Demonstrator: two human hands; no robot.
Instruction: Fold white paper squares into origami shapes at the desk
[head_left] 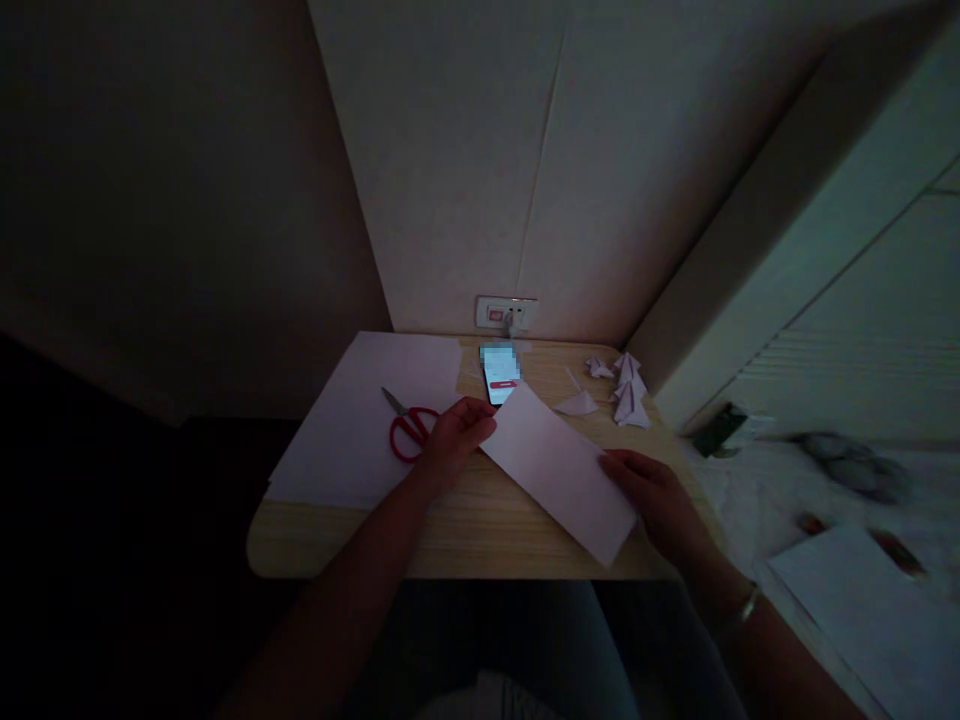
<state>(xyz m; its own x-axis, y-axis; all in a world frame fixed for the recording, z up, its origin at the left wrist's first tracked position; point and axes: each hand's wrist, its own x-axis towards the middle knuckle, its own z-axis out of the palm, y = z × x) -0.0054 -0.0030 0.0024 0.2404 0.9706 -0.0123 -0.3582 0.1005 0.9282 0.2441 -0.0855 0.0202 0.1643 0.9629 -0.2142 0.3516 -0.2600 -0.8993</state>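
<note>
A rectangular piece of white paper [559, 470] slants across the front of the small wooden table, held between my two hands. My left hand [456, 437] pinches its upper left end, thumb on top. On the right long edge, my right hand [651, 490] is closed, with its fingers partly behind the sheet. Red-handled scissors [409, 432] lie just left of my left hand, on a stack of white paper [330, 430]. Beyond the held paper is a lit phone [499, 372], its lower edge close to the paper's upper corner.
Folded paper pieces [630, 392] and a small paper scrap [577, 402] lie at the table's [315, 535] right back. A wall socket [506, 313] with a plug sits behind the phone. On the right, a white surface holds a large sheet [870, 600] and a dark green packet [721, 430].
</note>
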